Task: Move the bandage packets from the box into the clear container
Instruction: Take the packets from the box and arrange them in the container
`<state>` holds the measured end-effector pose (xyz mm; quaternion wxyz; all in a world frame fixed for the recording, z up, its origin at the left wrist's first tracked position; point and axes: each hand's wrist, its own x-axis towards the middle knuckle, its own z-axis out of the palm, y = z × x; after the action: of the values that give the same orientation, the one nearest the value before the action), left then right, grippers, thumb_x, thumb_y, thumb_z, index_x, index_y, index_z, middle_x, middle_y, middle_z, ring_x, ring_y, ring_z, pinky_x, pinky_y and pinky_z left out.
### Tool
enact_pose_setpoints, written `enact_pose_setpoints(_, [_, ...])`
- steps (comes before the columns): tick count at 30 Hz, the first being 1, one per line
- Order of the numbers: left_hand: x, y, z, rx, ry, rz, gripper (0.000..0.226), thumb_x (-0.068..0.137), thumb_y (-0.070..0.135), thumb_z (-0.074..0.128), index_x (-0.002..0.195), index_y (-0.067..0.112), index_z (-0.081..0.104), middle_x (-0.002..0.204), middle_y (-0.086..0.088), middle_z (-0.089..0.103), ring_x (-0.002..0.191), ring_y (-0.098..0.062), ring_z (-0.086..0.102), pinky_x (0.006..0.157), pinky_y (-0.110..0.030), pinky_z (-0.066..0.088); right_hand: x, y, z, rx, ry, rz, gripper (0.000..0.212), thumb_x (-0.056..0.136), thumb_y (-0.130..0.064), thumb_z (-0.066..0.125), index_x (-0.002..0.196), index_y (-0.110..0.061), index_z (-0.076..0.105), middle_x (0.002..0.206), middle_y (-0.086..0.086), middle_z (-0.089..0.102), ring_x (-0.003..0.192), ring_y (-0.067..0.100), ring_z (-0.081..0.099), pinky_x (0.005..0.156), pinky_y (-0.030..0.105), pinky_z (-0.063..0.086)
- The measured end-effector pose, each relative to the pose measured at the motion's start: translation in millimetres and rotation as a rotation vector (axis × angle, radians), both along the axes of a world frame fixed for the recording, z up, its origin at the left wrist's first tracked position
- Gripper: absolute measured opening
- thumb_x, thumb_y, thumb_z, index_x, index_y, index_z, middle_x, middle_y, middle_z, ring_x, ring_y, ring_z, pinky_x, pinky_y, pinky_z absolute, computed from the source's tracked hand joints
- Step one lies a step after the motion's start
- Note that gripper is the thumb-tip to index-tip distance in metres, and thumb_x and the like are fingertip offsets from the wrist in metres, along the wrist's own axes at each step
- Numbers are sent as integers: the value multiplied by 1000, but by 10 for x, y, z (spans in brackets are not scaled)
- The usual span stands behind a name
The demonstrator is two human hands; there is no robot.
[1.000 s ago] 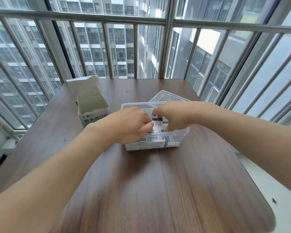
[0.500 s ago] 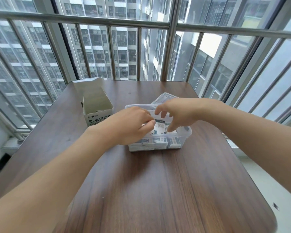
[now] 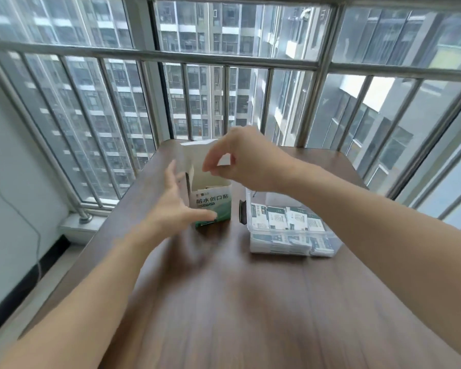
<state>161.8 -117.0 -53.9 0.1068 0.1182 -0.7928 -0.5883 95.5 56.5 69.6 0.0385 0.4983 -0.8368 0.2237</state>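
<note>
Wooden table [image 3: 224, 302] up front, and the left hand [image 3: 176, 206] spreads flat against the box [image 3: 210, 206], likely steadying it. Bandage packets [image 3: 288, 219] fill the clear container [image 3: 333, 239] just beside. Beyond, the right hand [image 3: 240, 158] hovers over the box mouth, fingers loosely curled, holding nothing, probably going for more.

Soft window daylight, motion blur, wide-angle bending

A brown wooden table [image 3: 250, 302] by tall windows, high above the city.

Metal railing bars [image 3: 155, 55] run across the glass, with grey apartment towers [image 3: 205, 102] filling the view beyond. Soft daylight falls over the tabletop. On the left stands a pale wall [image 3: 8, 182] with a thin cable [image 3: 35, 235] trailing down to a dark skirting strip.
</note>
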Motion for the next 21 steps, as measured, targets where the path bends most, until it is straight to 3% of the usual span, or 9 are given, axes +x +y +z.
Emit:
enact_pose_setpoints(2, [-29, 41, -102, 65, 42, -45, 99, 58, -14, 89, 139, 15, 41, 136, -11, 58, 114, -14, 65, 87, -24, 57, -8, -126, -102, 88, 88, -54, 20, 89, -11, 71, 100, -26, 79, 101, -9, 75, 89, 3, 67, 85, 25, 56])
enact_pose_setpoints(3, [-32, 62, -111, 19, 96, -37, 84, 58, -17, 88, 125, 17, 51, 124, -8, 65, 109, -15, 67, 79, -21, 59, -9, -151, -146, 136, 135, -89, 22, 88, -10, 71, 100, -28, 78, 103, -7, 74, 92, 14, 68, 85, 34, 57])
enact_pose_setpoints(6, [-25, 65, -55, -45, 299, 6, 71, 58, -3, 84, 110, 38, 60, 108, 13, 66, 105, 1, 60, 79, -30, 58, -5, -134, -221, 208, 219, -129, 25, 82, -8, 70, 93, -29, 77, 98, -2, 71, 88, 26, 66, 77, 38, 57])
enact_pose_setpoints(8, [-8, 41, 18, -82, 357, 19, 73, 64, -6, 76, 112, 46, 59, 110, 11, 65, 98, 2, 59, 86, -46, 59, 3, -89, -244, 223, 260, -142, 24, 80, -5, 69, 90, -26, 78, 87, -2, 70, 81, 27, 65, 70, 36, 56])
enact_pose_setpoints(11, [-2, 19, 117, -166, 376, -7, 72, 65, 0, 72, 115, 49, 56, 114, -1, 64, 92, -18, 63, 83, -58, 55, 37, -39, -243, 249, 267, -129, 15, 86, -13, 68, 93, -24, 76, 89, 1, 72, 82, 28, 65, 71, 37, 55])
enact_pose_setpoints(15, [-21, 6, 141, -152, 380, -34, 78, 67, -9, 77, 116, 47, 55, 120, -5, 63, 115, -17, 61, 91, -50, 57, 61, 6, -195, 251, 192, -61, 12, 91, -31, 67, 101, -30, 74, 99, -1, 72, 88, 25, 65, 76, 38, 54])
enact_pose_setpoints(19, [-26, 10, 133, -172, 353, -18, 83, 68, -17, 77, 115, 47, 54, 120, 1, 63, 110, 4, 57, 86, -29, 58, 67, 2, -195, 274, 139, -53, 16, 86, -31, 71, 101, -33, 75, 99, -5, 72, 90, 24, 66, 78, 36, 56])
enact_pose_setpoints(21, [-27, 15, 130, -171, 345, -23, 84, 68, -17, 78, 114, 48, 53, 118, 6, 63, 109, 9, 56, 87, -28, 57, 81, 8, -184, 262, 142, -46, 13, 88, -31, 69, 99, -31, 75, 96, -5, 72, 88, 24, 65, 77, 36, 55])
